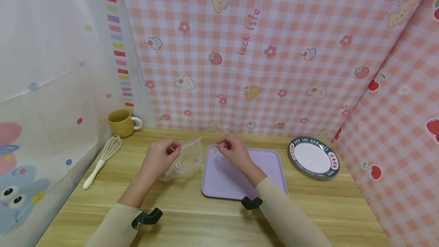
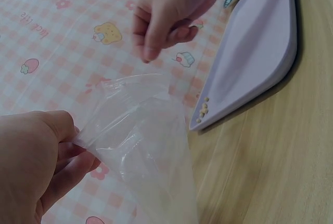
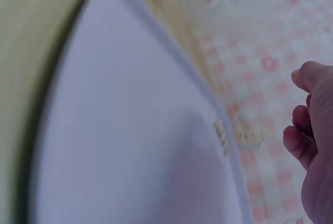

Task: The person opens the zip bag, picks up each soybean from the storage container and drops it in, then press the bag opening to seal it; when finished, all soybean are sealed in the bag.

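My left hand [image 1: 159, 160] pinches the edge of a clear plastic bag [image 1: 189, 158]; the bag hangs over the table, left of a lilac tray [image 1: 229, 176]. In the left wrist view, the bag's mouth is up, and no contents can be made out. My right hand [image 1: 239, 156] is above the tray's far left corner, thumb and forefinger close together. Any small item between those fingertips is hidden. Several small pale beans [image 2: 203, 110] lie in that tray corner, also visible in the right wrist view as beans [image 3: 221, 136] along the rim.
At the back left stands a yellow mug [image 1: 120, 124] with a white handle. A whisk [image 1: 104, 159] lies in front of it. Right of the tray sits a white plate [image 1: 312, 158] with a dark patterned rim. Patterned cloth walls [image 1: 240, 87] enclose the wooden table [image 1: 219, 220].
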A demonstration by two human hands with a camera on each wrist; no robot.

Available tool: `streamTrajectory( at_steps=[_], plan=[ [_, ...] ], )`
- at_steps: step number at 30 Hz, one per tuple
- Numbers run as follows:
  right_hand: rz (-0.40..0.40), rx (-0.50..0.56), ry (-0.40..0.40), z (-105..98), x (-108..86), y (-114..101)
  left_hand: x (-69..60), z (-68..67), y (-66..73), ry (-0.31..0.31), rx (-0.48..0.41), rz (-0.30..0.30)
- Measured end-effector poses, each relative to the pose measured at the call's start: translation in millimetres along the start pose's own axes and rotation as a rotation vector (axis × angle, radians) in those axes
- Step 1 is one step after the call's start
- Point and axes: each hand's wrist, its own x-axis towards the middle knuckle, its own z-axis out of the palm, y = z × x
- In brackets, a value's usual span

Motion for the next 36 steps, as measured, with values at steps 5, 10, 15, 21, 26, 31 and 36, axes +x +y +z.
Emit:
streamTrajectory(
  at_steps=[5,10,15,21,26,31,36],
  plan=[
    [0.03,-0.059,-0.023,-5.8,2.1,23.6,0.9,-0.6,0.5,-0.006,-0.002,-0.002],
    [0.064,-0.12,-0.059,-6.3,4.4,40.0,1.6,-1.1,1.2,-0.012,-0.004,-0.014],
    [0.139,-0.169,-0.104,-4.1,5.3,50.2,2.2,-1.5,1.4,-0.011,-0.006,-0.018],
    [0.168,-0.159,-0.115,-0.8,5.9,55.4,2.0,-1.4,1.2,-0.004,-0.002,-0.009],
    [0.185,-0.187,-0.12,3.1,6.8,57.1,0.4,-1.1,0.1,0.015,-0.003,0.006],
    [0.191,-0.205,-0.12,6.7,8.1,59.8,-0.4,-1.3,-0.5,0.01,-0.002,0.004],
    [0.188,-0.209,-0.128,8.1,7.8,61.4,-1.6,-2.3,0.4,0.004,-0.002,0.0]
  ],
)
